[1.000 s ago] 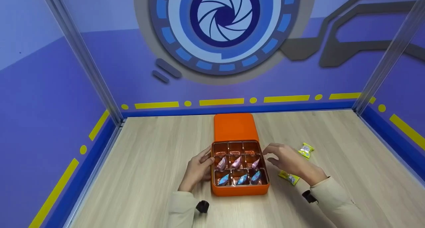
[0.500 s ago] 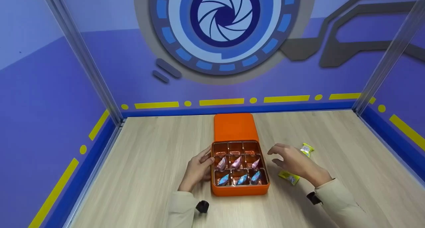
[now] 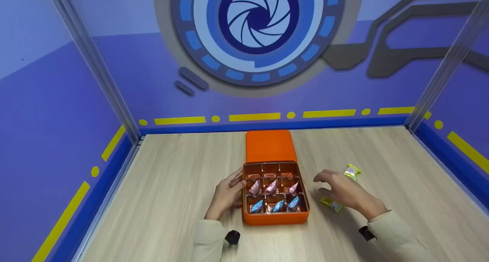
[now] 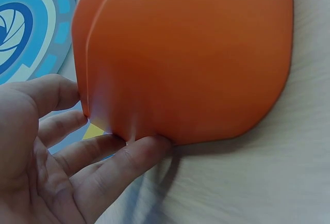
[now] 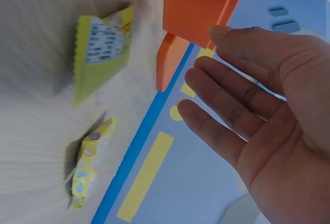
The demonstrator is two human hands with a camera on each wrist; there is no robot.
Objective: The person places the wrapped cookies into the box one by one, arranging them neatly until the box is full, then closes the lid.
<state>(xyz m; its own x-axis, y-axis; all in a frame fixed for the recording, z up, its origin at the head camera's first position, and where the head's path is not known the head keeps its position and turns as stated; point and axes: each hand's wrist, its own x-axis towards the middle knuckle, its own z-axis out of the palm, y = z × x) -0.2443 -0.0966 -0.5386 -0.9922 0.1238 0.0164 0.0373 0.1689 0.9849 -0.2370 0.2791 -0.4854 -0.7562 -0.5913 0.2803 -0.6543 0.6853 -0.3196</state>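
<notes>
From the head view, an orange box (image 3: 276,193) sat near the middle of the wooden table (image 3: 175,185), its lid (image 3: 270,146) lying flat just behind it; pink-wrapped sweets (image 3: 272,186) filled the middle row of compartments and blue-wrapped ones (image 3: 278,206) the near row, while the far row looked bare. The left hand (image 3: 227,195) rested against the box's left wall, and only the left wrist view showed how: straightened fingers (image 4: 119,154) pressed on the orange side (image 4: 191,59), gripping nothing. The right hand (image 3: 344,189) hovered to the right of the box, apart from it, fingers loosely spread and holding nothing. The head view showed one yellow sweet (image 3: 352,172) beyond it and a second (image 3: 331,204) partly hidden beneath it; the right wrist view showed both packets (image 5: 100,48) (image 5: 87,164) lying flat and separate on the wood below the open palm (image 5: 268,115). Bare tabletop stretched wide on both sides as far as the blue walls (image 3: 57,113).
</notes>
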